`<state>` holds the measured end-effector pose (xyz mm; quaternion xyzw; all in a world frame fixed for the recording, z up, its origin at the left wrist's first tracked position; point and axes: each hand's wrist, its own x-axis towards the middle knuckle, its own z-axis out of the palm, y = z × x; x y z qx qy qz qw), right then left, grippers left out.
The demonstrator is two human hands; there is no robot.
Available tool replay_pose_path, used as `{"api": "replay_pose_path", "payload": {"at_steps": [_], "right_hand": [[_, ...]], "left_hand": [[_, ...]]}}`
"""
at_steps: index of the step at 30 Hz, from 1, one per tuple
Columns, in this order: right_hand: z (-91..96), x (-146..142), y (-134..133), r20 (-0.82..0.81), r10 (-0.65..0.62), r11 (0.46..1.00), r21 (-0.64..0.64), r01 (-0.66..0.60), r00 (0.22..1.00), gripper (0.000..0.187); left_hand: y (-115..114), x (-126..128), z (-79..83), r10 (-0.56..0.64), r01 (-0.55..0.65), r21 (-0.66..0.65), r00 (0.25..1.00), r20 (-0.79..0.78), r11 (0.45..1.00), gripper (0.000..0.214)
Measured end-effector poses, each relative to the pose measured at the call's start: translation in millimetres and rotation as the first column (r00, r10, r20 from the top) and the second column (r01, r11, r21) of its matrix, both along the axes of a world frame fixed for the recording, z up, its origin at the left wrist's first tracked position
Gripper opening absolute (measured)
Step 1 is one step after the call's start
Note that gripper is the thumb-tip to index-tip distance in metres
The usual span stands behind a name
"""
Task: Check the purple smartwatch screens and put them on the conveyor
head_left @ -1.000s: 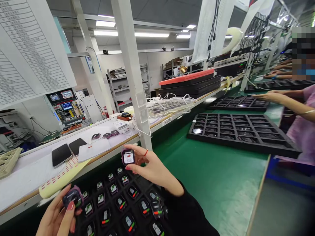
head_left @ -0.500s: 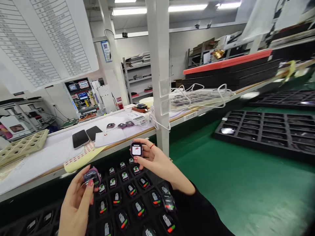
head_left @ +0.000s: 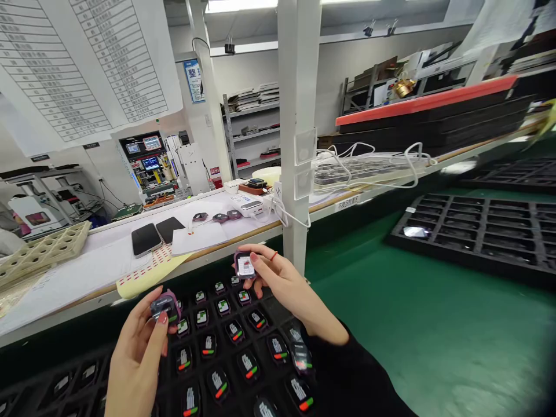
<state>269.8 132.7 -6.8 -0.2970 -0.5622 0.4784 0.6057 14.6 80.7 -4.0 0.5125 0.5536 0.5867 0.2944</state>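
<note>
Left hand point(head_left: 134, 362): raised at lower centre; thumb and fingers pinch 1 dark smartwatch point(head_left: 165, 307) in a purple case, held tilted just above the tray.
Right hand point(head_left: 282, 286): thumb and fingertips pinch 1 lit smartwatch point(head_left: 245, 266), screen up, just short of the bench edge.
Right sleeve point(head_left: 347, 370): black, covering the forearm.
Tray point(head_left: 73, 379): black, compartmented, directly below both hands; rows of smartwatches point(head_left: 223, 307) lie 1 per pocket, each screen showing a red-and-green mark.
Bench point(head_left: 99, 278): white-topped, beyond the tray.
Bench items: 2 dark phones point(head_left: 146, 239), a red-dotted label sheet point(head_left: 152, 272), a white paper point(head_left: 198, 238), 3 small watches point(head_left: 220, 218), and a beige tray point(head_left: 43, 246).
Right side: green mat point(head_left: 425, 330) carrying a black tray point(head_left: 478, 231).
Far side: stacked black trays point(head_left: 430, 113) under an orange top layer, tangled white cables point(head_left: 369, 168), and metal shelving point(head_left: 249, 127).
Overhead: printed paper chart point(head_left: 91, 63).
</note>
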Motion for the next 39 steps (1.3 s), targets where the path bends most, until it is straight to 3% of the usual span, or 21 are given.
{"api": "replay_pose_path", "payload": {"at_steps": [6,15,25,31,39], "right_hand": [[1.2,2.1,-1.2,-0.079,-0.002,0.998,-0.060,-0.003,0.997,0.056],[1.6,1.0,-0.7,-0.021,0.014,0.999,-0.035,-0.015,1.000,0.047],[3.5,0.6,-2.5,0.060,-0.074,0.994,-0.071,0.078,0.995,0.040],[6.1,2.2,-3.1,0.008,-0.026,0.995,-0.091,0.027,1.000,0.049],[6.3,3.5,-4.4,-0.068,0.014,0.995,-0.095,-0.020,0.998,0.047]], "left_hand": [[-0.1,0.7,0.2,-0.005,0.005,0.010,1.000,0.014,1.000,0.066],[1.2,1.7,-0.2,-0.005,0.005,0.012,1.000,0.028,1.000,0.068],[-0.2,2.8,0.8,-0.008,0.008,-0.009,0.999,0.031,1.000,0.065],[-0.9,3.8,2.6,0.004,-0.004,0.008,1.000,0.007,1.000,0.069],[-0.2,3.7,1.6,0.015,-0.016,0.014,1.000,0.019,1.000,0.071]]}}
